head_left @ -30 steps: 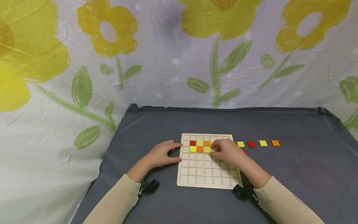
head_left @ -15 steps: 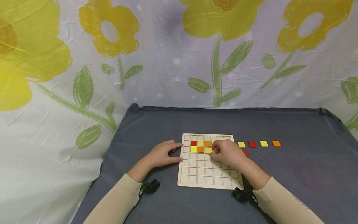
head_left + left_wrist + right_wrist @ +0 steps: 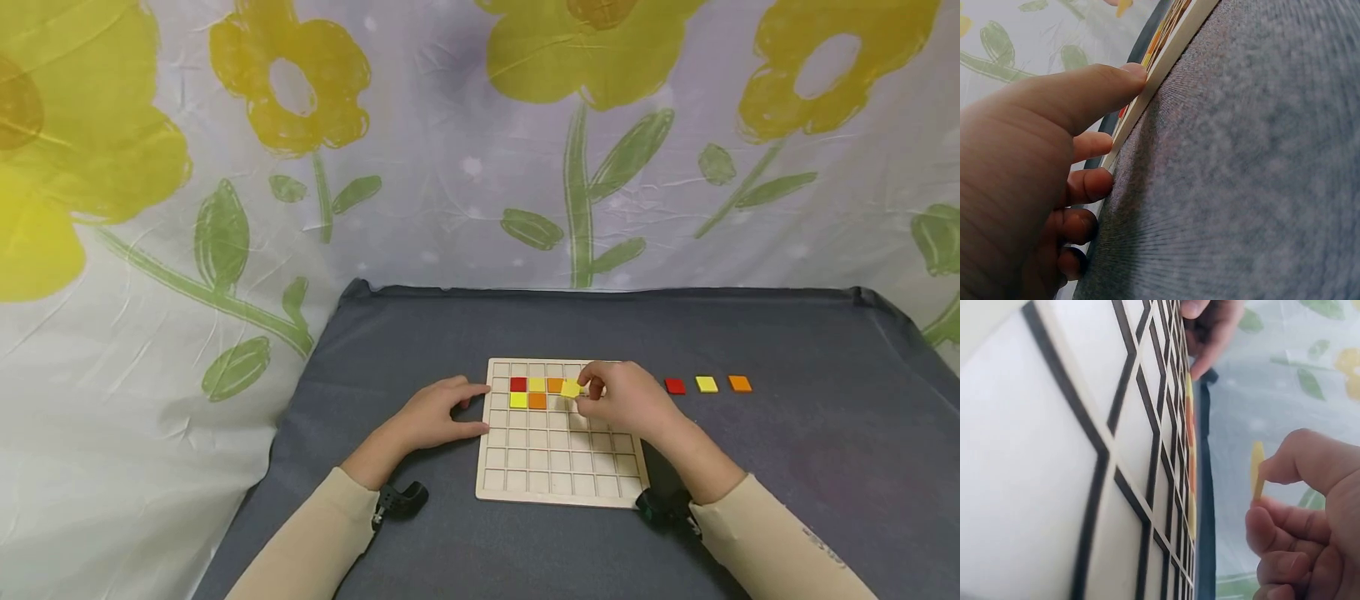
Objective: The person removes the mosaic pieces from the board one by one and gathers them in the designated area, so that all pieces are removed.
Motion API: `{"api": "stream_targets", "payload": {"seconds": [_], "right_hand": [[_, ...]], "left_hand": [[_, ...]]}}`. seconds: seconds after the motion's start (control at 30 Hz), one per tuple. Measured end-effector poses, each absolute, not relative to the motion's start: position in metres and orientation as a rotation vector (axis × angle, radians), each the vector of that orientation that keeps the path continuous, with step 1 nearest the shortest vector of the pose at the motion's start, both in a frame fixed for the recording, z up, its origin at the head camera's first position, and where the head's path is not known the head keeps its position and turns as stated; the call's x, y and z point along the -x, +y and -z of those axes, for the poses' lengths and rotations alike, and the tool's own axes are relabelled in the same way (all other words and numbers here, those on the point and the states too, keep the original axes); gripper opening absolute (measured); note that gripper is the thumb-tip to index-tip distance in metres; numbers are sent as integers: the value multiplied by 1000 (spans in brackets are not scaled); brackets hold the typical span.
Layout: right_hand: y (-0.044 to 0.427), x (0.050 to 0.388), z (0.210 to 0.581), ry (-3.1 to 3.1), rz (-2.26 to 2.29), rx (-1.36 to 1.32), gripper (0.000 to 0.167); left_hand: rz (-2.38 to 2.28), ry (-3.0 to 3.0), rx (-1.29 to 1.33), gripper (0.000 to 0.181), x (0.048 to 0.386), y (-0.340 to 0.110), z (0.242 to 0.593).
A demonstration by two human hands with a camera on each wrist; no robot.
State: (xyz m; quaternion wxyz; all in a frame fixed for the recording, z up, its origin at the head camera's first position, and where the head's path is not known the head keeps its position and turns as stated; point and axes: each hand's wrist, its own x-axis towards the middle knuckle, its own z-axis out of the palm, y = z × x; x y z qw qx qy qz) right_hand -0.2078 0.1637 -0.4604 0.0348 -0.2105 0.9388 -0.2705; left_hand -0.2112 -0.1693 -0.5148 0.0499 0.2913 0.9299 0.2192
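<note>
Between thumb and forefinger my right hand point(image 3: 626, 404) pinches a small yellow square tile point(image 3: 570, 389). In the right wrist view the tile is edge-on and held clear of the grid board point(image 3: 558, 483). This pale wooden board has red, yellow and orange tiles in its upper rows, including a red tile point(image 3: 518, 384) and an orange tile point(image 3: 537, 401). My left hand point(image 3: 438, 412) touches the board's left edge with thumb and forefinger; in the left wrist view the thumb point(image 3: 1110, 84) presses the side of the rim. The right hand hides part of the board's upper right.
On the dark cloth point(image 3: 810, 475) right of the board lie a loose red tile point(image 3: 675, 386), a yellow tile point(image 3: 707, 384) and an orange tile point(image 3: 739, 383). A flower-printed sheet point(image 3: 435, 183) hangs behind and to the left.
My right hand has lifted the yellow tile off the second row and shifted it slightly up and right. It now covers loose tiles beside the board. My left hand stays put.
</note>
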Motion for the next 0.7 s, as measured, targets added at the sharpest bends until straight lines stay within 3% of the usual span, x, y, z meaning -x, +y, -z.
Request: {"api": "stream_targets", "payload": {"seconds": [0.7], "right_hand": [[209,179,441,2985,854,588,17]], "left_hand": [[-688,2829,-892,63,211,-170,513]]}}
